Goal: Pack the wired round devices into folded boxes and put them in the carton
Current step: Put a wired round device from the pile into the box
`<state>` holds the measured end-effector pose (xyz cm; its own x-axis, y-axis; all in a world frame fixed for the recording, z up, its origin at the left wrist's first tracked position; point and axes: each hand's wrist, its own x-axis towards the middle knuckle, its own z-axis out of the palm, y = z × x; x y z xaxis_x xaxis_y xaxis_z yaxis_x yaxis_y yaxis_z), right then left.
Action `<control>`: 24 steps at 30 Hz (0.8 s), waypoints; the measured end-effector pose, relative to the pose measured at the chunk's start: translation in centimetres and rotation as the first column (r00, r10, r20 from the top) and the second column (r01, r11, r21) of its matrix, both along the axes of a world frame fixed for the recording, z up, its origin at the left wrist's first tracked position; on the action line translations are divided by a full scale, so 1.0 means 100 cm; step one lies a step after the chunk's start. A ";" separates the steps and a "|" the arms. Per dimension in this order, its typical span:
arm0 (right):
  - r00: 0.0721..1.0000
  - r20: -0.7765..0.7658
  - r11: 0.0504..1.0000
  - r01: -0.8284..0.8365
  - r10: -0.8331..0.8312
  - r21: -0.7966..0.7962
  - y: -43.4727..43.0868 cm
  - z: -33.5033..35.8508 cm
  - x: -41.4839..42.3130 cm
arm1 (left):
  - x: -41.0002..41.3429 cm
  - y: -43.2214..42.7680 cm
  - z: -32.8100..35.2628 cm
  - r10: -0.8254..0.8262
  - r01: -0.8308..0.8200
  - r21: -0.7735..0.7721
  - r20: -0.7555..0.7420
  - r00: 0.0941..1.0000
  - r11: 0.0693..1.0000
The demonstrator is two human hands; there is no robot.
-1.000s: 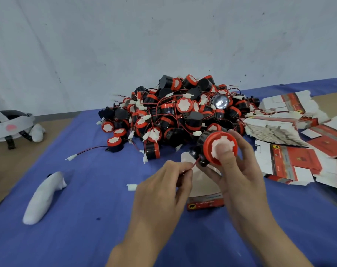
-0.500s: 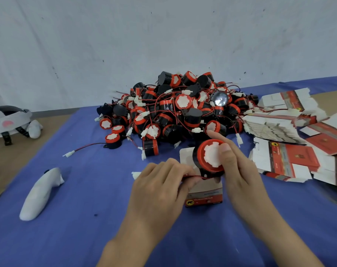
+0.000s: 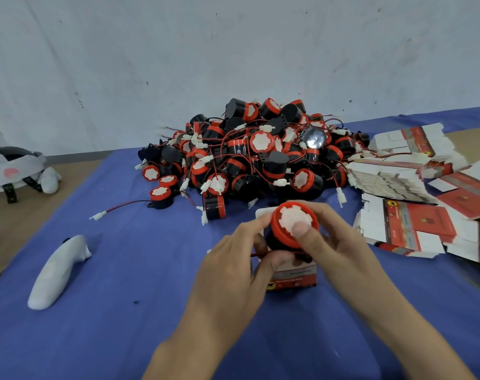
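Observation:
My right hand point(image 3: 335, 250) grips a round black device with a red rim and white centre point(image 3: 291, 219), thumb pressed on its face. It sits just above the open top of a small folded red and white box point(image 3: 293, 278) standing on the blue cloth. My left hand point(image 3: 233, 272) pinches the device's red wire point(image 3: 258, 254) against the box's left side. A large pile of the same wired devices point(image 3: 260, 157) lies behind. No carton is in view.
Stacks of flat unfolded red and white boxes point(image 3: 414, 209) spread at the right. A white handheld controller point(image 3: 55, 272) lies at the left on the blue cloth point(image 3: 123, 311). A white headset point(image 3: 14, 171) rests on the brown table at far left. A wall stands behind.
My right hand lowered the device from mid-air down onto the box's opening. My left hand followed, drawing the wire in close beside the box.

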<state>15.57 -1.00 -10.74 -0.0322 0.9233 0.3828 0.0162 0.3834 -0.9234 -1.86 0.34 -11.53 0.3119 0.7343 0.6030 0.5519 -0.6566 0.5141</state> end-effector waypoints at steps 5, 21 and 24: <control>0.998 -0.018 0.998 0.066 -0.066 -0.007 -0.001 0.000 -0.007 | 0.004 0.001 -0.002 0.051 -0.051 -0.008 -0.006 0.999 0.999; 0.951 -0.276 0.933 -0.218 0.138 -0.285 -0.001 0.008 -0.013 | -0.008 -0.001 0.018 -0.132 0.356 -0.336 0.540 0.831 0.872; 0.924 -0.370 0.930 -0.212 0.092 -0.300 0.000 0.004 -0.017 | -0.003 -0.002 0.017 -0.150 0.470 -0.375 0.633 0.759 0.799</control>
<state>13.88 -0.97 -10.33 -0.1046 0.9919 0.0719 -0.3593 0.0297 -0.9328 -2.17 0.09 -9.86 0.3111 0.8910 0.3307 -0.1210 -0.3080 0.9437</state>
